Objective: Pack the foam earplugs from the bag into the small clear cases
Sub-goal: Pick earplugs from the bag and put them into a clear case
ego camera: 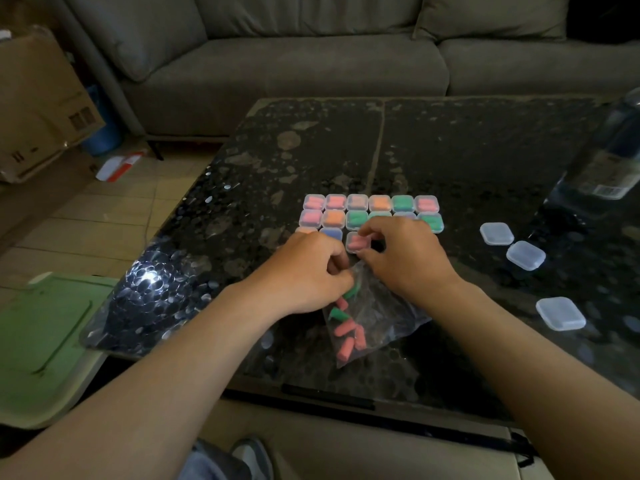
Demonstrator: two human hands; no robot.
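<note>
While the left hand [304, 271] pinches the bag [381, 317] mouth at centre frame, seemingly keeping its earplugs [346, 332] reachable, the right hand [405, 258] grips a pink-filled case [358, 242] just above, probably to join the filled rows [369, 204].

The right grip [398, 258] covers parts of two second-row cases [404, 214], their contents unclear. The left grip [308, 271] hides most of two third-row cases [331, 233] and the bag [381, 317] mouth; what its curled fingers pinch is unreadable. The blurred bottle [609, 150] is cut off at right.
</note>
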